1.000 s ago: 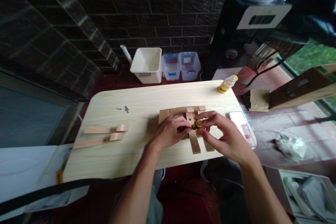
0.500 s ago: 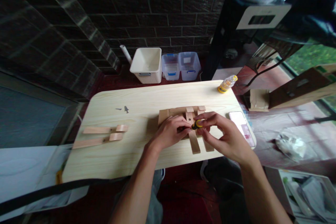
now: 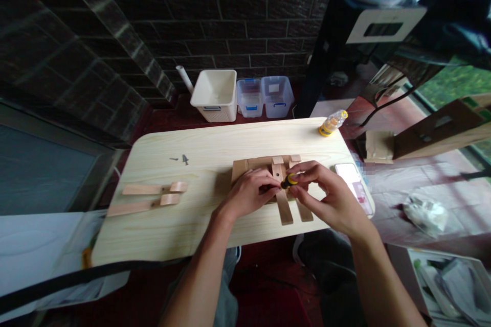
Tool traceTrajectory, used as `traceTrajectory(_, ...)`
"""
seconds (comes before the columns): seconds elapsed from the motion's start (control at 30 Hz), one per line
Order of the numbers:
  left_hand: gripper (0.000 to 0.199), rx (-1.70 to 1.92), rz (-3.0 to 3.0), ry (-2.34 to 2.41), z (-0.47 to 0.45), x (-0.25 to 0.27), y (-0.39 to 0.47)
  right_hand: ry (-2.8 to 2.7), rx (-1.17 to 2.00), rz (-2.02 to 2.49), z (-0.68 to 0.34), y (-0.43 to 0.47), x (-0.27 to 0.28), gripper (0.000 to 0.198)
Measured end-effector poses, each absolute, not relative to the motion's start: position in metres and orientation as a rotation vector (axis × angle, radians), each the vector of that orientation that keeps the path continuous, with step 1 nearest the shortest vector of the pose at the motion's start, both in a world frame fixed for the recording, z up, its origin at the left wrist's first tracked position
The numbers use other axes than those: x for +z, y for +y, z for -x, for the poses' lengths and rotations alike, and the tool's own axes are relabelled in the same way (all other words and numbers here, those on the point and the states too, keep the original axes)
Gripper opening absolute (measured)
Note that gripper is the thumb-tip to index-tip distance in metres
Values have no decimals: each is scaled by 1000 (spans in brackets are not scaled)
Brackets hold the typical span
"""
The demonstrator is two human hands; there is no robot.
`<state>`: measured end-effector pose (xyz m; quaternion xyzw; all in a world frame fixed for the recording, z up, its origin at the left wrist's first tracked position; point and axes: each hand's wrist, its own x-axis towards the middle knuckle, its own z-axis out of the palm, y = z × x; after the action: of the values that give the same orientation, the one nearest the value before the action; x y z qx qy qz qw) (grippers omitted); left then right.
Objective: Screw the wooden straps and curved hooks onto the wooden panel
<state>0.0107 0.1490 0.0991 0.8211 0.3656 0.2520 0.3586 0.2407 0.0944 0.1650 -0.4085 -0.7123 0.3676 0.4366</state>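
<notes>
My right hand grips a short yellow and black screwdriver between thumb and fingers. Its tip points down and left at a wooden strip with a hole and a raised end block. Close to that tip, the closed fingertips of my left hand press together over the strip; whatever they pinch is hidden. Under both hands lies a brown cardboard box, with the strip across it. A second wooden strip rests alongside to the right, partly covered by my right hand.
Two similar wooden pieces lie at the table's left, with several dark screws behind them. A clear bottle with yellow parts and a phone are at the right. Bins stand on the floor beyond the table.
The screwdriver's handle has turned slightly in my right fingers. Both hands stay in nearly the same place, and nothing else has visibly moved.
</notes>
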Motion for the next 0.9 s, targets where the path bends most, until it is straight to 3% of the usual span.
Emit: traceTrajectory(0.9,13,658,-2115,941,-11,97,149,-1747,943,1018,-240,94,164,12)
